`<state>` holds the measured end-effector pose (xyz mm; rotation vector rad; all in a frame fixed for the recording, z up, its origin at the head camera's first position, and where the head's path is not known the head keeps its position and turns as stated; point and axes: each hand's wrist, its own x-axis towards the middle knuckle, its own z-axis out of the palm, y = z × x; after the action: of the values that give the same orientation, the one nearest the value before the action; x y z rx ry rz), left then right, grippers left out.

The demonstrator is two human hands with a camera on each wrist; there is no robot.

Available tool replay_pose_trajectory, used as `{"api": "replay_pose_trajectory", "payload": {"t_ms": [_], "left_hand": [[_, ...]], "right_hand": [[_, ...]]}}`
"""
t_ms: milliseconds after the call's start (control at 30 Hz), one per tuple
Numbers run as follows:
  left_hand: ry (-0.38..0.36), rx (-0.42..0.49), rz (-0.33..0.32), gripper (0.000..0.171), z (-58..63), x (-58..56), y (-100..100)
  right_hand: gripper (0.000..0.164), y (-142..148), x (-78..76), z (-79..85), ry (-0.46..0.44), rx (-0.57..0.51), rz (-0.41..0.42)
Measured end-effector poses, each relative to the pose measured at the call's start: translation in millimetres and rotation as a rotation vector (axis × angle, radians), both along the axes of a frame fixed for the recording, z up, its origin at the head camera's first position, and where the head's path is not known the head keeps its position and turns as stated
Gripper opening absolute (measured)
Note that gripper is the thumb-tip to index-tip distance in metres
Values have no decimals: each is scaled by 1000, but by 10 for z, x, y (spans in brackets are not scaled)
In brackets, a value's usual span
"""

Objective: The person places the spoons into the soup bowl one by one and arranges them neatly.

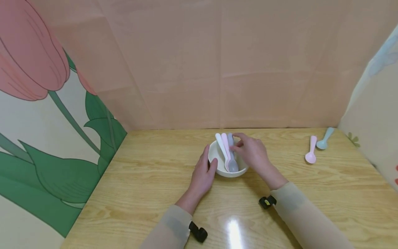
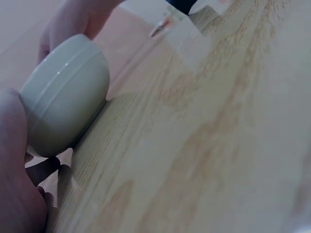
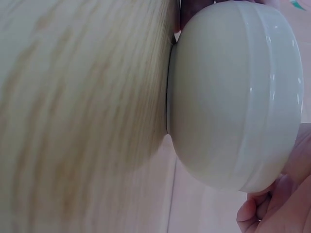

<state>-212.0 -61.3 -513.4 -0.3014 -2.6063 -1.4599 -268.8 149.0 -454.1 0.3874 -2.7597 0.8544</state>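
A white bowl (image 1: 228, 175) stands on the table with three small spoons leaning in it: a pale whitish one (image 1: 220, 142), a pink one (image 1: 224, 139) and a grey one (image 1: 233, 166). My left hand (image 1: 200, 176) grips the bowl's left side, its thumb near the front rim. At the right rim, my right hand (image 1: 253, 152) pinches the handle of the grey spoon with thumb and index finger. The left wrist view shows the bowl (image 2: 68, 97) from outside, with my left hand (image 2: 17, 170) against it. In the right wrist view the bowl's wall hides the spoons.
Further right on the wooden table (image 1: 149, 180) lie a pink spoon (image 1: 311, 152) and a blue-green spoon (image 1: 325, 138), close together. A plain pinkish cloth (image 1: 174, 69) rises behind the table. Panels printed with flowers flank it on the left (image 1: 62, 176) and right.
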Motion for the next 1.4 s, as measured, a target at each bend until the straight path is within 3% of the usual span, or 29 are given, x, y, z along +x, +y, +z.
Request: {"api": "replay_pose_trajectory", "payload": {"t_ms": [700, 933, 1400], "left_hand": [[2, 17, 2, 63, 11, 7, -17], [-5, 17, -4, 63, 4, 15, -6], [-2, -4, 9, 64, -3, 20, -6]], "right_hand": [[57, 172, 78, 252, -35, -79, -48], [59, 252, 135, 354, 6, -100, -69], [65, 499, 210, 373, 59, -165, -133]]}}
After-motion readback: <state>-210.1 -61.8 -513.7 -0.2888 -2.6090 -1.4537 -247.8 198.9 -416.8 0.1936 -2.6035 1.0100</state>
